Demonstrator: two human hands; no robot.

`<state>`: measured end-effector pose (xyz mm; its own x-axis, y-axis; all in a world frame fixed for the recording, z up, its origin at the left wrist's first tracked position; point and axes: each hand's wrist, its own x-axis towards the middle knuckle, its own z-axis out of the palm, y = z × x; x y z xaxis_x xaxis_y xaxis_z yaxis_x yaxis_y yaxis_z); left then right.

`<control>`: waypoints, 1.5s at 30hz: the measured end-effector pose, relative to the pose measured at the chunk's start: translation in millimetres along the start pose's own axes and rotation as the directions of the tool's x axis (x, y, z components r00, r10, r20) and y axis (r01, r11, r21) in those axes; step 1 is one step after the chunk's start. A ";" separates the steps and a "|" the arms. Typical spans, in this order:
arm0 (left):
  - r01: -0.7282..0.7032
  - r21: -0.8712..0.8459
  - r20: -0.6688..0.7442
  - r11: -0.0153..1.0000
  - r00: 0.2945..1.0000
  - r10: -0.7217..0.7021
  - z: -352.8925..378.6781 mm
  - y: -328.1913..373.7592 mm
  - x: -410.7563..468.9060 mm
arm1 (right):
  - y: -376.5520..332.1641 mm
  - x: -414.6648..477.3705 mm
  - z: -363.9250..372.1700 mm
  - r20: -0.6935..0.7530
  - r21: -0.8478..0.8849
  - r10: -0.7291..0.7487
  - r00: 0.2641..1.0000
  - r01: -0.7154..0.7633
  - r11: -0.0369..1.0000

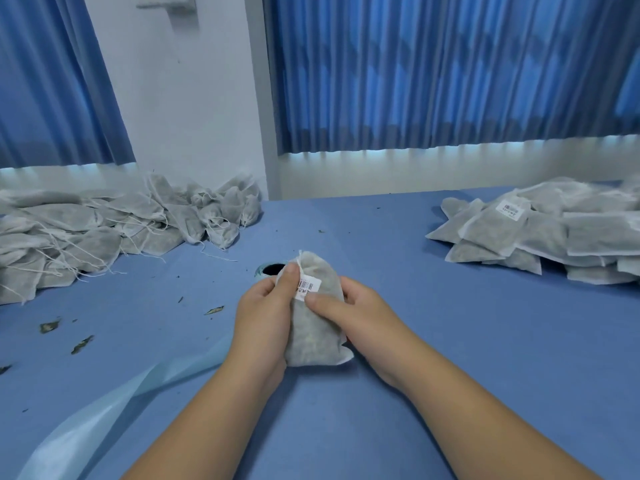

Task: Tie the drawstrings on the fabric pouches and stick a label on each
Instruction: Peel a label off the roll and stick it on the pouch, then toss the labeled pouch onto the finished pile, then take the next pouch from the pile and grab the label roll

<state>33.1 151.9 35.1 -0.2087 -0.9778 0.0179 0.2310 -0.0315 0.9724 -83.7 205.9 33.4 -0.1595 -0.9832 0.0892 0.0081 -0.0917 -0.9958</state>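
A filled white fabric pouch [317,327] stands between both hands above the blue table [450,341], its gathered neck pointing away from me. My left hand [265,313] grips its left side, thumb up near the neck. My right hand [363,313] holds the right side, and its thumb presses the lower end of a white barcode label [307,285] lying on the pouch's front. The pouch's drawstring is hard to make out.
A heap of pouches with loose strings [104,230] lies at the left. A stack of flat pouches [554,233], one showing a label, lies at the right. A label roll [272,270] sits behind the hands; its pale-blue backing strip [114,407] trails left. Leaf bits [81,344] dot the table.
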 end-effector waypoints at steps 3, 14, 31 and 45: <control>0.012 -0.043 0.018 0.999 1.000 -0.012 32.4 2.9 7.0 | -2.7 -10.7 -20.1 0.020 0.083 0.028 0.999 -0.030 0.996; 0.226 0.044 0.379 0.973 0.897 -0.226 195.2 -18.1 8.5 | -11.2 -52.2 -163.8 -0.483 0.189 0.131 0.866 -0.043 0.981; 0.230 0.055 0.403 0.972 0.885 -0.232 231.6 -16.1 7.1 | -39.1 -14.1 -264.1 -0.682 0.397 0.213 0.700 0.111 0.911; 0.059 0.079 0.003 0.995 0.998 -0.059 49.6 6.0 28.1 | -21.2 67.8 -56.7 -0.199 0.327 0.193 0.961 -0.120 0.937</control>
<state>-18.6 134.5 53.0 -0.2247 -0.9737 -0.0389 0.1423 -0.0723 0.9872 -150.6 150.2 59.2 -0.3481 -0.9309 -0.1109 0.3496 -0.0192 -0.9367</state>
